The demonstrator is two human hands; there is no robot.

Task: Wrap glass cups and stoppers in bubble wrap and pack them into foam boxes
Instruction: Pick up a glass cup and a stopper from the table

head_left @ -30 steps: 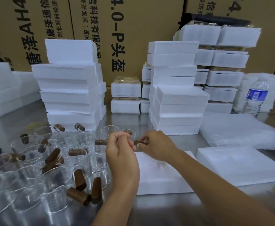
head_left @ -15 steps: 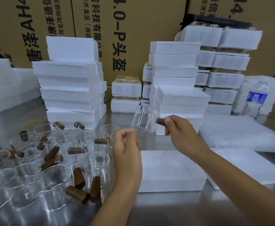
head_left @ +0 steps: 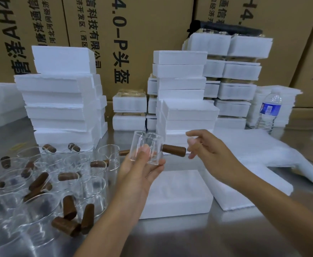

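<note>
My left hand is palm up and grips a small clear glass cup, thumb on its front wall. A brown wooden handle sticks out of the cup to the right. My right hand hovers just right of the handle's end, fingers loosely spread and holding nothing. A closed white foam box lies on the steel table below both hands. Several more glass cups and brown stoppers crowd the table's left side. A pile of bubble wrap sheets lies to the right.
Tall stacks of white foam boxes stand at back left, and more foam stacks at back centre. A flat foam slab lies right of the box. A water bottle stands at far right. Cardboard cartons wall off the back.
The cup, held by its handle in my right hand half a second ago, now sits in my left hand. My right hand has let go of the handle and opened.
</note>
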